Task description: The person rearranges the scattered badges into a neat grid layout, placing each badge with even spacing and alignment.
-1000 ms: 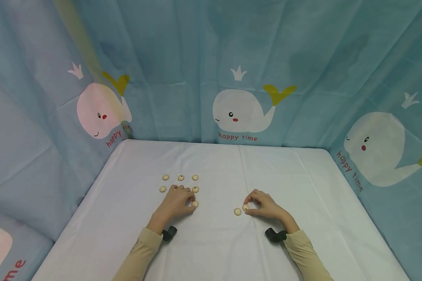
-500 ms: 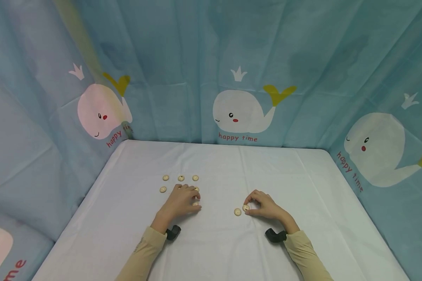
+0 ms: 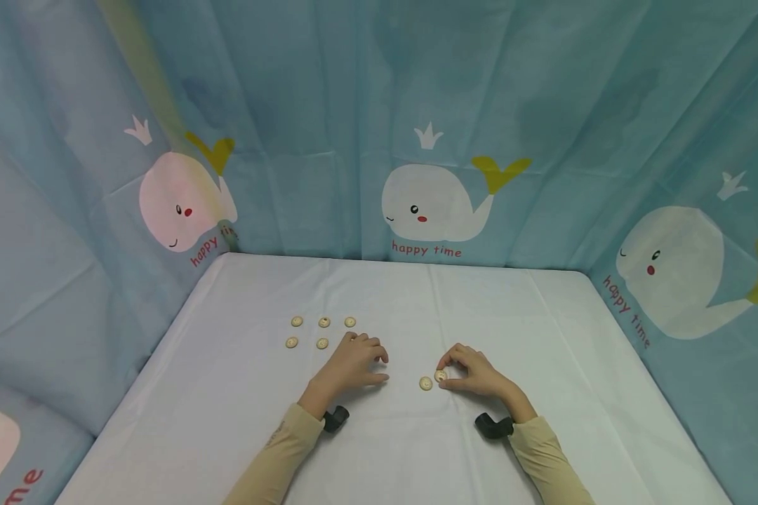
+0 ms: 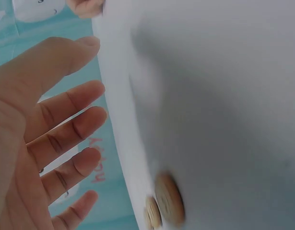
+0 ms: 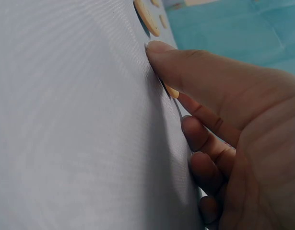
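In the head view my right hand (image 3: 476, 374) pinches a round wooden button (image 3: 441, 376) between thumb and forefinger, low at the white table. Just left of it lies a second button (image 3: 426, 384), apart from my fingers. My left hand (image 3: 354, 361) hovers over the table with thumb and fingers spread, and nothing is held in the left wrist view. Behind and left of that hand are several buttons in rows, such as one button (image 3: 322, 344) near its knuckles. Whatever lies under the left hand is hidden. The right wrist view shows the pinched button (image 5: 171, 91) mostly behind the thumb.
A white cloth (image 3: 391, 449) covers the table. Blue curtains (image 3: 328, 203) printed with whales stand along the back and both sides. A black wrist camera (image 3: 337, 419) sits on the left wrist, another black camera (image 3: 494, 425) on the right.
My left hand has let go of the button at the near right of the rows and moved right, its thumb and fingers parting. The right hand keeps its pinch in nearly the same place.
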`<act>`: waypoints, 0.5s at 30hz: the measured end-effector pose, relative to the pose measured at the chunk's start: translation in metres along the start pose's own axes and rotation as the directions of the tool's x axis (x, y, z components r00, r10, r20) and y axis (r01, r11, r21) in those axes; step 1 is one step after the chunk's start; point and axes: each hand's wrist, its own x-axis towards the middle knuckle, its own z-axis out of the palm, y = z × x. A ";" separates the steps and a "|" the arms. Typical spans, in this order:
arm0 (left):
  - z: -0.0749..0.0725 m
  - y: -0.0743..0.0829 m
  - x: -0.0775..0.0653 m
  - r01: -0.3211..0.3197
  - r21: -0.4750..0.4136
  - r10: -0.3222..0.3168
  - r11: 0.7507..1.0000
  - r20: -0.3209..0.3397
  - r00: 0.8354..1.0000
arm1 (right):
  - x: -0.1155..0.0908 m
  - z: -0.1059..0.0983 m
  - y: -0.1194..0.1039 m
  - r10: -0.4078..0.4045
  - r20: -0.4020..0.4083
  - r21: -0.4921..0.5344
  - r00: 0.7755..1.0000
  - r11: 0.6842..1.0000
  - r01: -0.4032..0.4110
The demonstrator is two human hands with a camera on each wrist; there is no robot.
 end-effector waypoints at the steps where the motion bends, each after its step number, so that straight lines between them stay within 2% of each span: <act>1: 0.001 0.002 0.002 -0.007 -0.003 0.007 1.000 0.002 1.000 | 0.000 0.000 0.001 -0.001 -0.001 -0.001 1.000 1.000 0.001; 8: 0.004 0.021 0.014 -0.063 0.025 0.063 0.998 -0.008 0.998 | 0.000 0.001 0.002 0.015 0.000 0.007 1.000 1.000 -0.015; 15: 0.007 0.037 0.024 -0.085 0.046 0.084 0.995 0.035 0.996 | 0.001 0.000 0.001 0.011 0.007 0.004 1.000 1.000 -0.011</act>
